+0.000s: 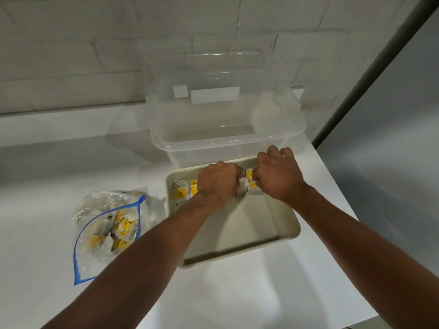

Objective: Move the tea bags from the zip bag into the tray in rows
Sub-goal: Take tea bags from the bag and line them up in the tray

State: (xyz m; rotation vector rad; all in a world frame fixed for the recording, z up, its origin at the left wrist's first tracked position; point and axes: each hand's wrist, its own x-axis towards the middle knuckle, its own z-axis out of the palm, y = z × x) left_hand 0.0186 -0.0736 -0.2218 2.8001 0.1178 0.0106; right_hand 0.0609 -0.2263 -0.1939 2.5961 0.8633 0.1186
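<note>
A cream tray (240,224) sits on the white counter. Along its far wall lies a row of tea bags (181,191) with yellow tags. My left hand (217,180) and my right hand (276,174) are both down over that row, fingers curled around tea bags (251,184) between them. The fingertips are hidden under the hands. To the left lies the clear zip bag (107,230) with a blue seal, open, holding several more tea bags.
A clear plastic bin (228,129) stands just behind the tray, its lid propped against the white brick wall. The counter's right edge runs diagonally close beside the tray. White counter lies in front of the tray and the zip bag.
</note>
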